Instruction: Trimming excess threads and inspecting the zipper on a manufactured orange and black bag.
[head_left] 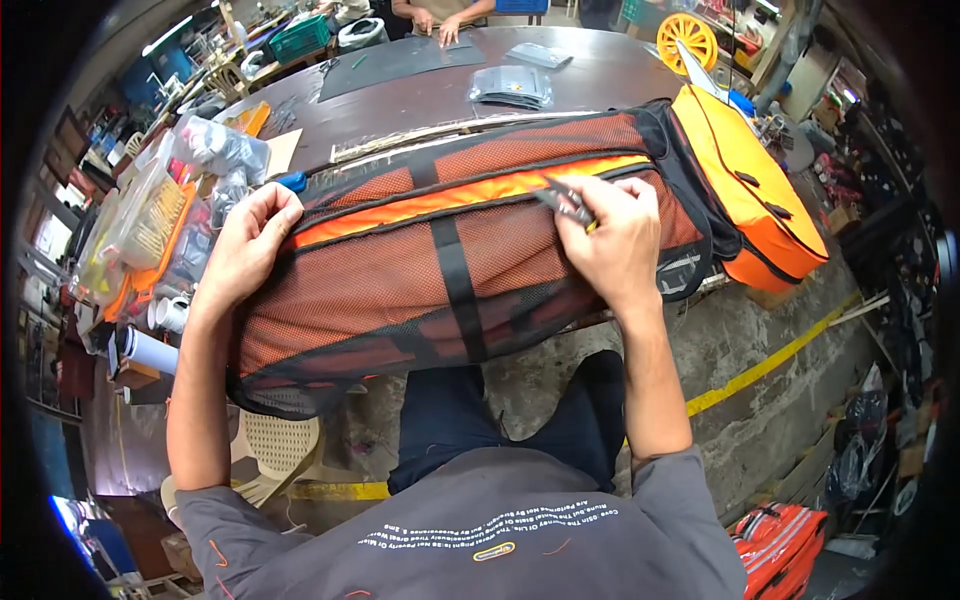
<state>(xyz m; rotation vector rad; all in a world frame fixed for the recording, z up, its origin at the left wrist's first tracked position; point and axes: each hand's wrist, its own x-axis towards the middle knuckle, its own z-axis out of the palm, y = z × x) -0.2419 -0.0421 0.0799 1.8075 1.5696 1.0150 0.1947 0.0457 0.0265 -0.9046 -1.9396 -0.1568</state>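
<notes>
A long bag (350, 290) of black mesh over orange lies across in front of me, at the table's near edge. A bright orange strip (420, 207) with black edging runs along its top, and a black strap (456, 285) crosses its side. My left hand (255, 235) is closed in a pinch at the strip's left end; what its fingertips hold, if anything, is hidden. Over the right part of the strip, my right hand (615, 235) grips small thread snips (566, 200) with dark pointed blades and a bit of yellow. Their blades point left, toward the strip.
An orange zipped bag section (745, 185) forms the right end. Flat grey packets (510, 87) and a dark sheet (400, 72) lie on the table (600, 60), where another person's hands (440, 25) work. Clear bins (130, 220) crowd the left; a beige chair (280, 440) stands below.
</notes>
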